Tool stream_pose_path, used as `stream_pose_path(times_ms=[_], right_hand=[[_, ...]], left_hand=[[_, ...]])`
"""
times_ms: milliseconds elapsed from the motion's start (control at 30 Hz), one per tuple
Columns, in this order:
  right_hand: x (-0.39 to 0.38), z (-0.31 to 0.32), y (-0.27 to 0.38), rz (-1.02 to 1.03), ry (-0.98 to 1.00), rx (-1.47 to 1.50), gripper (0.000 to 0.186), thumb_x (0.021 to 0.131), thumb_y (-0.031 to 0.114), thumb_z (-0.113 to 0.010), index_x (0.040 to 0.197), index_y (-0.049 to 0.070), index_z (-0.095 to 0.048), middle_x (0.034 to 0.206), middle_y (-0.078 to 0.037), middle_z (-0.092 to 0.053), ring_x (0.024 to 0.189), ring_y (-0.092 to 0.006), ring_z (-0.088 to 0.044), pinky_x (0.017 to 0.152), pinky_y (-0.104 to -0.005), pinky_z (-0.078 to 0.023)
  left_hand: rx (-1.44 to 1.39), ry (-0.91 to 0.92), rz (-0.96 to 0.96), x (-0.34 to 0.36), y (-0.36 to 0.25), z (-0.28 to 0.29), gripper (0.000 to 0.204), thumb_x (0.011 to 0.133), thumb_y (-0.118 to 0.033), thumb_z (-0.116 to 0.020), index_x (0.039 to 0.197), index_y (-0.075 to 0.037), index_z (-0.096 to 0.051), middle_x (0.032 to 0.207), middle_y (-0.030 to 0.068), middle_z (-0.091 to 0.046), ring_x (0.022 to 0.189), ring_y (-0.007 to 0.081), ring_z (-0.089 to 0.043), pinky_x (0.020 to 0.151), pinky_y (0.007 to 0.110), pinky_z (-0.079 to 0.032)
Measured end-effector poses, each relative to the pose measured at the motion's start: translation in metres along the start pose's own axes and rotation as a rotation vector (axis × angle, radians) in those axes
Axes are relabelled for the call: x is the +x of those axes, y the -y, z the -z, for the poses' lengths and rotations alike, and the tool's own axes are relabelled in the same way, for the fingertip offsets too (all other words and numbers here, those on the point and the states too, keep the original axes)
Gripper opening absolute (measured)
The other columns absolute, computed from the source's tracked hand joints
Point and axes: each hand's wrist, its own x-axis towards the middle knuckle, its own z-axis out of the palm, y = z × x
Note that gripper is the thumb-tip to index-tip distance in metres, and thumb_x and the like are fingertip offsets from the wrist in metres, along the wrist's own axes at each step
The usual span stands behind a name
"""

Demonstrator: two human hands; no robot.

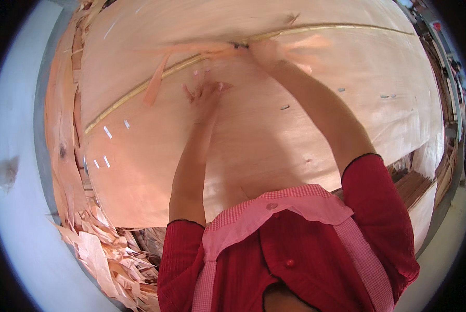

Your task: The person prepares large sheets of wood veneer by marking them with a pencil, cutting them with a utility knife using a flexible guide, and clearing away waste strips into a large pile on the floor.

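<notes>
A large sheet of pale orange wood veneer (254, 135) lies in front of me. My left hand (206, 92) rests on it with fingers spread, holding nothing. Farther off and to the right, my right hand (265, 55) is blurred and looks closed. A small dark object (238, 46) shows at its fingertips; its kind is not clear. Across the sheet, passing by my right hand, runs a long, thin yellowish stick (134, 94), bowed in this view. Torn veneer strips (157, 83) lie over the stick, and some near my right hand are smeared by motion.
Crumpled veneer scraps (113, 255) are heaped at the lower left, below the sheet's edge. Small white tape pieces (107, 132) dot the sheet's left part. Dark slits (285, 107) mark its right part. Stacked brown veneer (412, 187) shows beneath the right edge.
</notes>
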Motion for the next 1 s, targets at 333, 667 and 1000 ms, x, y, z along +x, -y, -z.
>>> stream_pose_path(times_ms=[333,667,1000], right_hand=[[-0.240,0.099,-0.193,-0.439,0.349,0.399,0.023,0.082,0.031,-0.054,0.079,0.010,-0.061,0.070,-0.010,-0.060,0.068,-0.0285,-0.057,0.064,-0.0392,-0.045],[-0.369,0.051,-0.173,-0.767,0.817,0.130,0.047,0.073,0.052,-0.057,0.072,0.005,-0.061,0.068,-0.013,-0.060,0.070,-0.0308,-0.059,0.064,-0.0405,-0.045],[-0.260,0.103,-0.057,-0.492,0.651,1.372,0.016,0.084,0.015,-0.055,0.083,0.000,-0.051,0.063,-0.006,-0.055,0.055,-0.0137,-0.054,0.050,-0.0268,-0.044]], left_hand=[[-0.251,-0.234,-0.173,-0.001,0.018,-0.029,0.025,0.079,-0.010,-0.053,0.101,-0.018,-0.060,0.097,0.0021,-0.057,0.090,0.0223,-0.054,0.076,0.033,-0.046],[-0.241,-0.004,-0.125,0.000,0.002,0.003,0.026,0.078,-0.022,-0.056,0.103,-0.019,-0.060,0.106,0.0017,-0.055,0.098,0.0222,-0.052,0.081,0.037,-0.043],[-0.295,-0.162,-0.229,-0.011,0.003,-0.025,0.030,0.077,-0.019,-0.058,0.106,-0.012,-0.058,0.113,0.0016,-0.052,0.106,0.0207,-0.047,0.090,0.039,-0.036]])
